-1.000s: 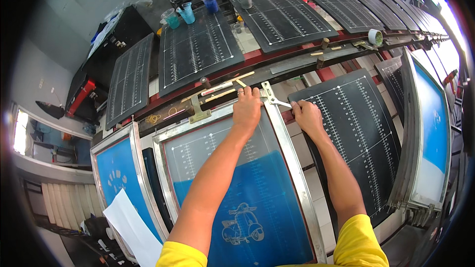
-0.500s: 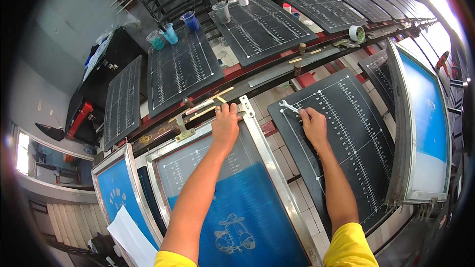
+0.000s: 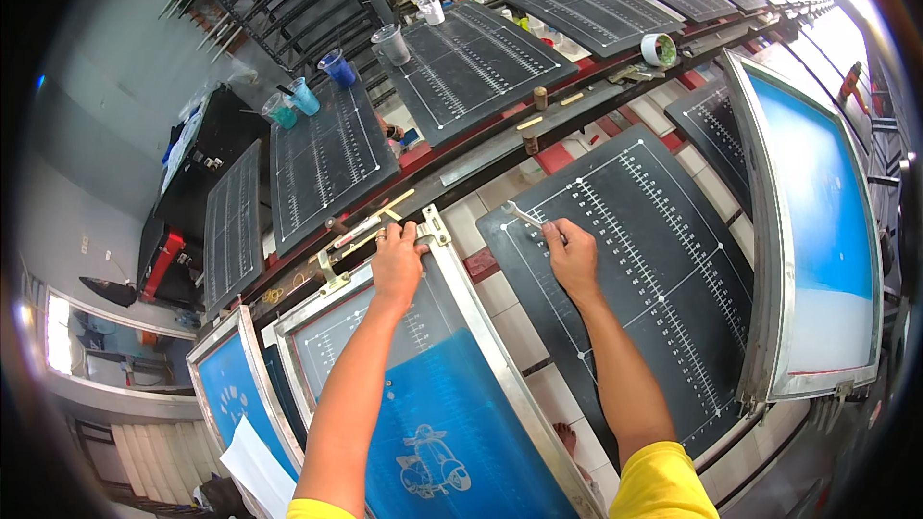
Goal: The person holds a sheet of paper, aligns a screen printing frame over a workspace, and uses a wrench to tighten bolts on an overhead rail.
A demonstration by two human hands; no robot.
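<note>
A screen printing frame (image 3: 500,346) with blue-coated mesh and a pale scooter design lies in front of me. My left hand (image 3: 397,264) is closed over its far bar, close to the metal hinge bracket (image 3: 436,227) at its far right corner. In my right hand (image 3: 572,255) is a silver open-end wrench (image 3: 525,216), its jaw pointing away to the left. That hand is over the dark printing board (image 3: 663,259) with white ruler marks, right of the frame. The handle end of the wrench is hidden in my fingers.
Another blue screen (image 3: 817,231) stands tilted at the right; a further one (image 3: 231,375) lies left, with white paper (image 3: 258,471) on it. Across the rail (image 3: 481,168) are more marked boards (image 3: 327,159) and cups of paint (image 3: 336,67). A tape roll (image 3: 659,50) sits by the rail.
The view has shifted, so most things appear farther left. My right hand still holds the wrench, which now slants more steeply. My left hand stays on the frame's far bar.
</note>
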